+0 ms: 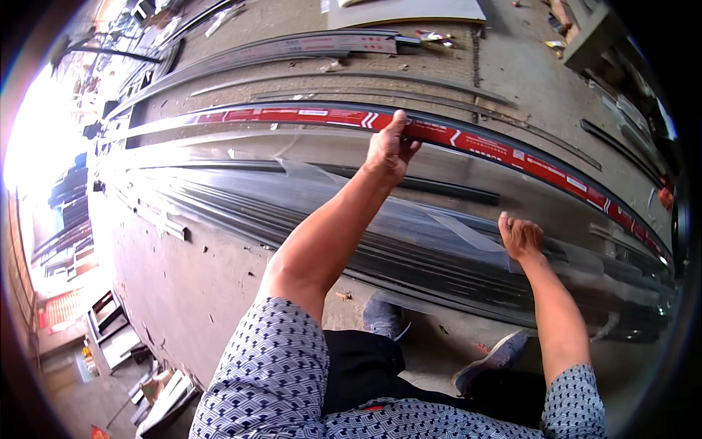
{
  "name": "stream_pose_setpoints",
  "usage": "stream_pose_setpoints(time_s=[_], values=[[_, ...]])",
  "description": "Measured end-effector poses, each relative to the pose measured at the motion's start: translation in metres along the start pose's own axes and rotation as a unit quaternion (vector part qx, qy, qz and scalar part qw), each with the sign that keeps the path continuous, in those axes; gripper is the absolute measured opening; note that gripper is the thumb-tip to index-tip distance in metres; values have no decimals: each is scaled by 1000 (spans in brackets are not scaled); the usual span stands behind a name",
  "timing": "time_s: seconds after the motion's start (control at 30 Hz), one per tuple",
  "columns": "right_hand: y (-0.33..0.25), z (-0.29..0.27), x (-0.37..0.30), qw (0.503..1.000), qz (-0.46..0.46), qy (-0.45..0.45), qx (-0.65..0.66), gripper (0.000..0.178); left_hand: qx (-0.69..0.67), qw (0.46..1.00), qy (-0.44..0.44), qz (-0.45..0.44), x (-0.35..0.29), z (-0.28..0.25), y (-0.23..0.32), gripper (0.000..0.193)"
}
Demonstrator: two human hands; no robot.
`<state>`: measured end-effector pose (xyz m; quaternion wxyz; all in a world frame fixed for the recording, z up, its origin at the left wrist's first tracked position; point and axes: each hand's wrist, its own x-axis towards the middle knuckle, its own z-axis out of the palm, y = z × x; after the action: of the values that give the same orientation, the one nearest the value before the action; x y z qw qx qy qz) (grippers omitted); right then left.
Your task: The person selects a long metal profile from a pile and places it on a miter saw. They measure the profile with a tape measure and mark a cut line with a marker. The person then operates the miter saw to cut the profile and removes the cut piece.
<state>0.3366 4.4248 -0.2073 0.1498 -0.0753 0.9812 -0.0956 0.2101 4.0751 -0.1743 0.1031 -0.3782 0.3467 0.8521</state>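
Across the far side of the film-covered bundle of dark profiles (431,274), the long red-labelled profile (307,115) extends sideways, its long axis running from the upper left to the lower right; the lens bows its outline. The left hand (391,150) is the nearer hand and is in contact: its thumb lies over the labelled face and its fingers curl at the near edge, pinching the profile partway along its length. The right hand (523,238) is apart from this profile, on its near side, above the clear film (472,234). Its fingers are curled with the thumb raised; whether they pinch the film cannot be determined. From the right hand, the red-labelled profile lies directly away from the body.
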Motion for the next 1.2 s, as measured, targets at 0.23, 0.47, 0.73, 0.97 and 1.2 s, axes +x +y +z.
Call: stream_pose_setpoints(time_s=[0.23,0.47,0.73,0.97,1.2], values=[[3,-2,1,999,-12,37,25,50,23,1000,11,6,7,-5,-14,21],[9,-8,2,998,11,31,44,41,12,1000,-6,0,18,-4,-19,25],[1,-10,0,994,-10,82,77,38,6,999,-30,-24,30,-10,-24,22],[3,-10,-1,992,-55,90,62,38,14,999,-2,-29,35,-15,-29,22],[25,-29,-2,996,-59,63,-2,37,18,999,-14,-39,41,-20,-37,24]])
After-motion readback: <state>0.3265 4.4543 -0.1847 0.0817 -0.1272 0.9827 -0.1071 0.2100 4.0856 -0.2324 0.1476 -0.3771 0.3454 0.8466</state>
